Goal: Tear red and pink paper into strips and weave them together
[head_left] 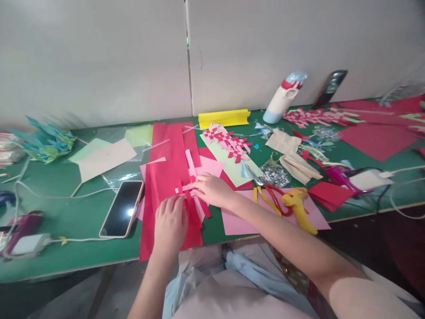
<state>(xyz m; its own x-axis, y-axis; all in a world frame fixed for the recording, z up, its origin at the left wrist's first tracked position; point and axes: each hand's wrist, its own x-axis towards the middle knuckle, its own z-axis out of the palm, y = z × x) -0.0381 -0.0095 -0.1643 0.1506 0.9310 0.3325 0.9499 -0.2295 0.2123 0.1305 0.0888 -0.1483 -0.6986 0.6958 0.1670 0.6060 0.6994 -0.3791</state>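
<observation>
A small weave of pink and red paper strips (191, 172) lies on red paper sheets (156, 190) at the table's front. My right hand (210, 189) reaches in from the right, its fingertips closed on a pink strip where the strips cross. My left hand (170, 221) is just below and left, its fingers bent and together at the lower edge of the weave. The fingertips of that hand are partly hidden, so their exact grip is unclear. Finished-looking woven red and pink pieces (229, 142) rest behind on a pale green sheet (237, 170).
Left of the sheets lies a phone (121, 209) with a cable nearby. To the right are scissors (274, 199), a yellow glue gun (300, 208), a pink sheet (239, 217) and a bag of gems (275, 172). A bottle (283, 99) stands by the wall.
</observation>
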